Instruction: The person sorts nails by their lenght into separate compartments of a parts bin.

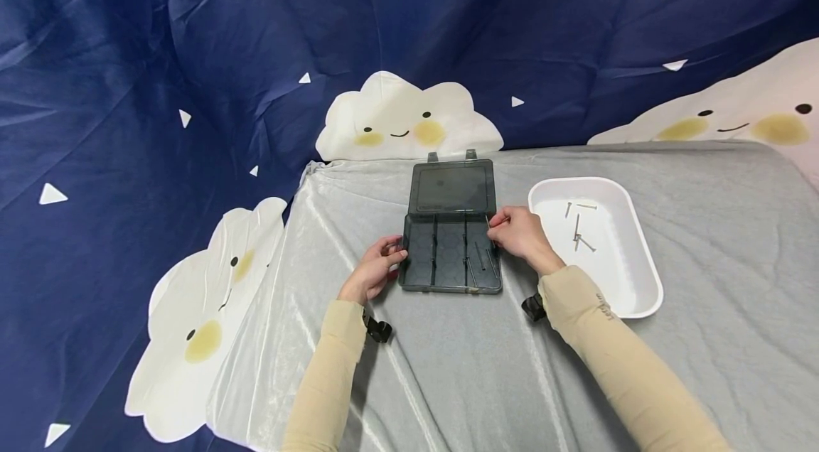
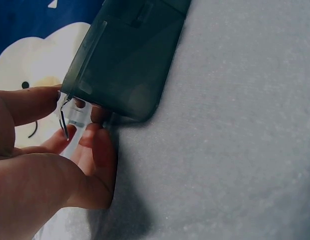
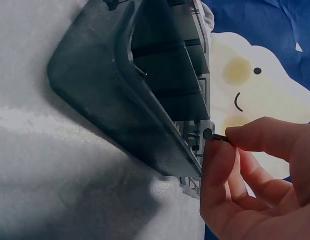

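Observation:
A dark translucent compartment box [image 1: 450,253] lies on the grey cloth with its lid [image 1: 453,186] swung back. My left hand [image 1: 377,266] grips its left side, thumb at the upper rim and fingers lower down, as the left wrist view shows. Between thumb and forefinger, my right hand [image 1: 521,233] pinches a thin metal screw [image 3: 220,137], its round head pointing toward the box. That hand is over the box's right edge, by the back right compartment. Several loose screws [image 1: 471,272] lie in the front right compartment. The left and middle columns hold none.
To the right of the box stands a white plastic tray [image 1: 617,281] with several screws [image 1: 585,244] scattered inside. A grey cloth [image 1: 448,367] covers the table. Behind it hangs a blue curtain [image 1: 256,47] printed with clouds and triangles.

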